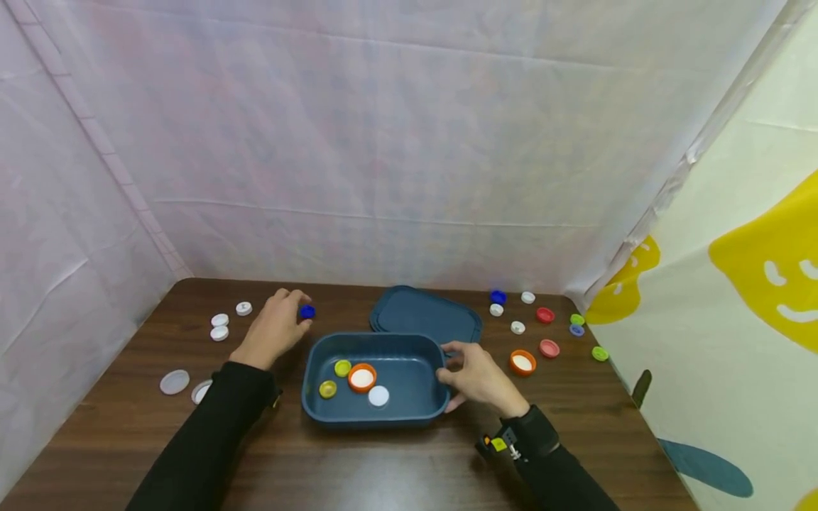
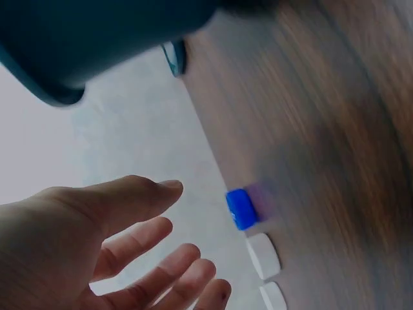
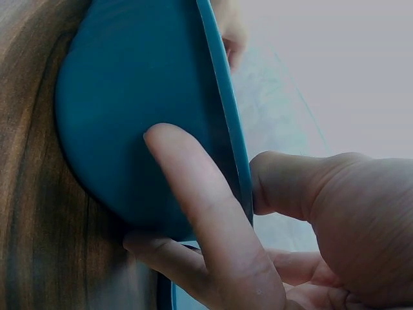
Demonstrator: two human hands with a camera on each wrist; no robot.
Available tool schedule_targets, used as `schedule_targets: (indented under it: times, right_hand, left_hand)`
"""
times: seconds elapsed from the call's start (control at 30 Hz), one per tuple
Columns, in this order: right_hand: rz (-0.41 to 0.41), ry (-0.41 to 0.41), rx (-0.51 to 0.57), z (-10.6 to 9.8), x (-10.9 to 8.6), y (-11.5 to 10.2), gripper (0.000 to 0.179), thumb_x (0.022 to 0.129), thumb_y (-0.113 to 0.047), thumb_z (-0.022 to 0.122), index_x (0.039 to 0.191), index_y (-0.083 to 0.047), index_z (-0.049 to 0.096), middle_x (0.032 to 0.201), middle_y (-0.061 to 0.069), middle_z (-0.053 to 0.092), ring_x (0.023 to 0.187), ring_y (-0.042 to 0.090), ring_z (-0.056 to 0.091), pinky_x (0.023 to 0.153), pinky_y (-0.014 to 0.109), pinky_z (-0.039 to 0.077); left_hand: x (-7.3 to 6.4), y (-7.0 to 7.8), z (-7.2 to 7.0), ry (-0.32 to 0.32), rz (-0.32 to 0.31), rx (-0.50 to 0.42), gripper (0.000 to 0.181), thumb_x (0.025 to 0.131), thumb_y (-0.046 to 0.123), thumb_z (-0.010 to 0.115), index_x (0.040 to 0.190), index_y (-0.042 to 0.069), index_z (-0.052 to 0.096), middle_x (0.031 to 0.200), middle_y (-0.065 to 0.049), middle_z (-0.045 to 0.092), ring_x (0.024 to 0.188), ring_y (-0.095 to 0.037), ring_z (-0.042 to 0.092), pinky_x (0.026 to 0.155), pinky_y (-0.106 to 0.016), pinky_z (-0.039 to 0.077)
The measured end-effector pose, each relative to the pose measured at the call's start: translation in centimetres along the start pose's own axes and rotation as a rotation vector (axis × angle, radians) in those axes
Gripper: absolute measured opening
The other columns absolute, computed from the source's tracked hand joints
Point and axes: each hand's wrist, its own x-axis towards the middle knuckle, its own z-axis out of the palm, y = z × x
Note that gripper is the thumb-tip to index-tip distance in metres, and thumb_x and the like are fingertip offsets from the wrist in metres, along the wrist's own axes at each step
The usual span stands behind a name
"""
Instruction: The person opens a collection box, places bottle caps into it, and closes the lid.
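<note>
Small round blue plastic cap (image 1: 307, 311) on brown wooden table (image 1: 371, 465) is seemingly reached for; left hand (image 1: 273, 328) beside it, fingers loosely parted, nothing held. Rim of rectangular blue-grey plastic container (image 1: 412, 383) is pinched by right hand (image 1: 478, 377). Thumb-and-finger closure judged needed next. If brought over, container wall must be cleared; flat blue-grey plastic lid (image 1: 424, 316) is seen behind.

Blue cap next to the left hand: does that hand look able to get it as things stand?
Likely yes: the left hand is right beside the blue cap, its fingers loose and empty, and nothing shows between hand and cap.
</note>
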Motion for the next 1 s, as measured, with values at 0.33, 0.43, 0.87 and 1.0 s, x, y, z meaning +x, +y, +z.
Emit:
schedule_targets:
  times: [0.33,0.43,0.87,1.0]
  right_hand:
    - [-0.003,0.002,0.004,0.1,0.0,-0.1,0.062,0.109,-0.006,0.076,0.166,0.007,0.055,0.146,0.036,0.075,0.071,0.031,0.085,0.065,0.046,0.072]
    - [-0.006,0.000,0.004,0.1,0.0,-0.1,0.062,0.109,-0.006,0.076,0.166,0.007,0.055,0.146,0.037,0.074,0.071,0.031,0.085,0.065,0.046,0.072]
    - [-0.021,-0.027,0.024,0.1,-0.1,0.1,0.063,0.108,-0.004,0.075,0.166,0.009,0.053,0.147,0.039,0.073,0.076,0.033,0.087,0.066,0.046,0.073]
    - [-0.017,-0.016,0.023,0.1,-0.2,0.0,0.063,0.108,-0.004,0.075,0.166,0.009,0.053,0.146,0.038,0.074,0.075,0.032,0.086,0.065,0.047,0.073]
  left_hand:
    - [1.2,-1.5,-0.2,-0.134,-0.089,0.069,0.043,0.106,0.010,0.082,0.141,-0.013,0.071,0.141,-0.040,0.066,0.134,-0.057,0.066,0.113,-0.068,0.059]
    - [1.1,-1.8,0.0,-0.142,-0.090,0.060,0.039,0.107,0.008,0.081,0.139,-0.012,0.073,0.142,-0.040,0.067,0.136,-0.058,0.065,0.113,-0.068,0.059]
    - [0.3,-2.1,0.4,-0.081,-0.089,0.023,0.021,0.103,-0.005,0.073,0.120,-0.011,0.082,0.130,-0.036,0.071,0.131,-0.055,0.066,0.111,-0.065,0.059]
    - [0.7,-2.6,0.9,-0.047,-0.075,0.033,0.019,0.097,-0.007,0.073,0.112,-0.007,0.085,0.125,-0.034,0.072,0.125,-0.054,0.068,0.105,-0.062,0.062]
